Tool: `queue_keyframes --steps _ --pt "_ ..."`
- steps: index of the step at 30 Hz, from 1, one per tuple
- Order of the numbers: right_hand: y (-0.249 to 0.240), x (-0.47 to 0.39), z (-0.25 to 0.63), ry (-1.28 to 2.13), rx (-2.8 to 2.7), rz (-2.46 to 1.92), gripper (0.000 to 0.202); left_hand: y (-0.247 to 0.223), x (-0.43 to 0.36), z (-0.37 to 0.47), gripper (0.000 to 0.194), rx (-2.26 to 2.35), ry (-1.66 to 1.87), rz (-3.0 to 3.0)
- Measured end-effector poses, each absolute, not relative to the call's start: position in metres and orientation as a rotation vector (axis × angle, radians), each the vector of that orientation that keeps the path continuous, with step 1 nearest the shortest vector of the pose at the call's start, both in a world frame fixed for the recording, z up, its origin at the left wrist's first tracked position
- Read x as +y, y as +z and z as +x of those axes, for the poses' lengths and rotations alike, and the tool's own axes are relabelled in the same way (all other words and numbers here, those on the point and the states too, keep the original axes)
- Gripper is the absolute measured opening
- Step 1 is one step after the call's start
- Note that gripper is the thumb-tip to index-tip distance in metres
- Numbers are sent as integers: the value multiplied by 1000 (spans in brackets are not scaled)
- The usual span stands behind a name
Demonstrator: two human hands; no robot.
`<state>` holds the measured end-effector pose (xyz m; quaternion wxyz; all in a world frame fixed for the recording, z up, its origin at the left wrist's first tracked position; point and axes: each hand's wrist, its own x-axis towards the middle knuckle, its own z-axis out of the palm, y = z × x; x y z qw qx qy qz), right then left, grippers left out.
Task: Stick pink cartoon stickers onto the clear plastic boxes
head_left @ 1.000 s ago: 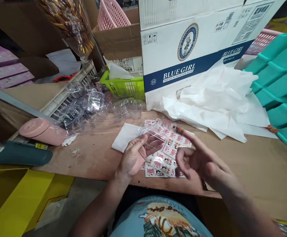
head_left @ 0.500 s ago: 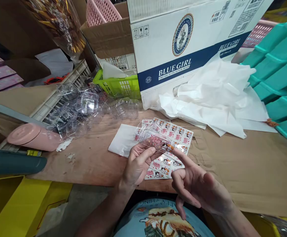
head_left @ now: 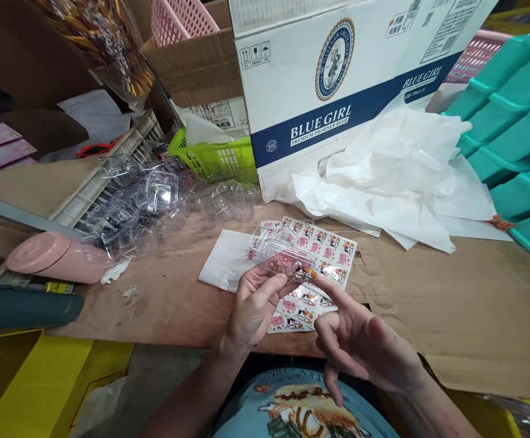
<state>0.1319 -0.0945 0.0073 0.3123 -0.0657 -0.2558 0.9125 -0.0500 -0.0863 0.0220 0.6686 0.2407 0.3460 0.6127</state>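
Between thumb and fingers, my left hand [head_left: 256, 299] pinches a small clear plastic box [head_left: 287, 260] that shows pink lettering and cartoon cats. My right hand [head_left: 360, 340] is open, its index fingertip at the right edge of the box and its other fingers loosely curled over nothing. Under the box lie sheets of cat stickers [head_left: 335, 243], partly hidden by the box and my hands. A folded white paper [head_left: 222, 261] is to their left. Several clear plastic boxes [head_left: 160, 191] are heaped at the back left.
A pink bottle [head_left: 58, 257] and a dark teal one [head_left: 28, 304] lie at the left. Behind are a green basket [head_left: 223, 159] and a large white carton [head_left: 301, 79]. Crumpled white sheets [head_left: 383, 176] and stacked teal bins [head_left: 524, 140] are at the right.
The view has shifted slightly. Both hands hold nearly the same pose, with my right index finger still at the box edge. The lettering on the box shows more clearly.
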Motion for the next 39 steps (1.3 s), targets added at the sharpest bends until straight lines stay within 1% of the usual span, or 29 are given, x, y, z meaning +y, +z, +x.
queue_keyframes --steps 9,21,27,33,36,39 --pt "2 -93 130 2387 -678 -187 76 21 -87 -49 17 784 1390 539" --pt "12 -96 128 2375 -668 -114 70 22 -87 -48 20 763 1384 555" --pt "12 -103 130 2326 -770 -189 75 24 -89 -48 21 785 1361 542" --pt "18 -102 144 2191 -784 -331 82 31 -96 -52 26 693 1393 509" --pt "24 -104 146 2271 -800 -265 82 31 -101 -49 27 672 1409 519" --pt "26 -109 140 2337 -765 -158 77 30 -105 -42 24 695 1442 514"
